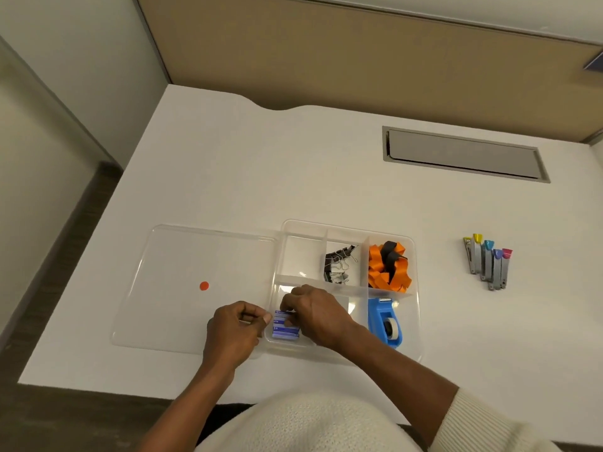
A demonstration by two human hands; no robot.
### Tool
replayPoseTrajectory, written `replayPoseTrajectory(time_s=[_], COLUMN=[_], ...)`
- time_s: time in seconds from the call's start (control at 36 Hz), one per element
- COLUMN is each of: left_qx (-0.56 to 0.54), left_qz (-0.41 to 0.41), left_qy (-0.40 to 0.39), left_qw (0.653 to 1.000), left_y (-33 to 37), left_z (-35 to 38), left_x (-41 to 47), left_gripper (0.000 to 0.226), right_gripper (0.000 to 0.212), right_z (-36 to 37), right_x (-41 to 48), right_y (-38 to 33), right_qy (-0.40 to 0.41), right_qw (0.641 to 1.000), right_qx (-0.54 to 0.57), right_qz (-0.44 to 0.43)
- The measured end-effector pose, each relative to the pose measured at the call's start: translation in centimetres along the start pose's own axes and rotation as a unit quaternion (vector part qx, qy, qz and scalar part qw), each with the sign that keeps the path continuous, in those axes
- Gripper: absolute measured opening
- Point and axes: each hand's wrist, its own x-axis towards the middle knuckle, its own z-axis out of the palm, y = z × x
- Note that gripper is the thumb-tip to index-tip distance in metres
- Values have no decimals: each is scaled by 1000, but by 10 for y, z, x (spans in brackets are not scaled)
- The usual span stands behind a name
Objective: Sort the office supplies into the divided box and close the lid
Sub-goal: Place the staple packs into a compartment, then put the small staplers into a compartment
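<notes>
The clear divided box (346,227) sits near the table's front edge, its clear lid (182,256) lying flat to its left. Small blue staple boxes (284,331) are stacked in the front-left compartment. My right hand (316,313) reaches into that compartment with its fingers pinched on the top staple box. My left hand (236,324) rests at the box's left wall, fingers curled against it. Binder clips (337,264) fill a back compartment, orange and black pieces (388,267) the back-right one, and a blue tape dispenser (385,321) the front-right one.
Several staple removers with coloured tips (487,262) lie in a row on the white table right of the box. A red dot sticker (204,285) marks the lid. A grey cable hatch (463,154) is set into the table at the back.
</notes>
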Motion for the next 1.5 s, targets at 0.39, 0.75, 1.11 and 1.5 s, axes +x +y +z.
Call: replayPoseTrajectory(time_s=[0.39,0.75,1.11,1.5], left_qx=[335,252,299,276], left_qz=[126,301,311,183], left_qy=[110,-76,-193,-160], left_qw=[927,917,882,930], left_y=[34,154,234,278], left_z=[6,128,295,420], left_x=[-16,-55,-47,8], left_gripper=[46,21,32,73], right_gripper=[23,14,71,103], right_z=[-45,-107,-104,-110], right_x=[-39,-163,-236,-217], right_y=[8,146,289,348], right_qy=[156,379,291,233], right_qw=[983,858,814,858], right_qx=[81,147,95,148], right_qz=[51,314,494,433])
